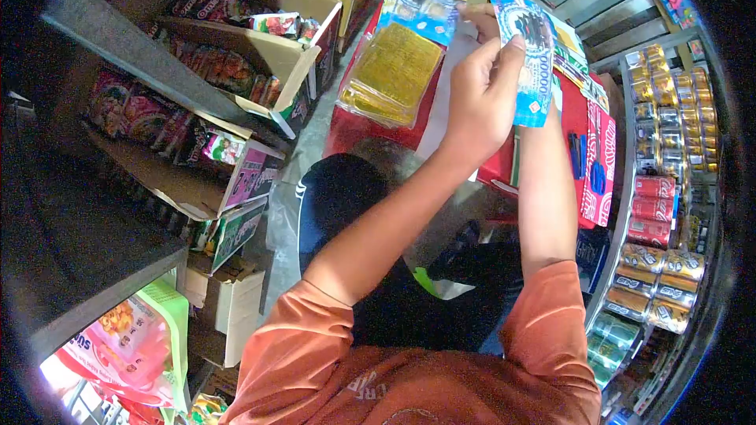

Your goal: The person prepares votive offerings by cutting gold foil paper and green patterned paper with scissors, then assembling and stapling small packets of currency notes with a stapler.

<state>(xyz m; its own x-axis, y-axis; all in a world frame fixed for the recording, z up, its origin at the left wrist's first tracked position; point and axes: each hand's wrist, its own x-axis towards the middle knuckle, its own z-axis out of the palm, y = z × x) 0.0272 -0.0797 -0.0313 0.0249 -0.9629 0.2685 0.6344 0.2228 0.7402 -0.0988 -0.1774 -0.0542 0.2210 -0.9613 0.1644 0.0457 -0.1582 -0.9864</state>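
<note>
My left hand (486,98) is closed on a large blue paper note (535,55) printed with a dark round picture and a row of zeros. Thumb and fingers pinch its left edge. My right hand (482,22) is mostly behind that note, with only some bent fingers showing past its upper left side. Further left, another blue printed note (417,12) lies on the red table (354,122). Below it sits a stack of gold paper (394,71) in clear plastic.
Blue-handled scissors (598,177) and blue pens (577,156) lie by a red printed carton (600,138). Shelves of drink cans (654,208) stand at right. Cardboard boxes (260,153) of packets line the left, beside a grey metal beam (142,59). A pink-green packet (134,330) hangs lower left.
</note>
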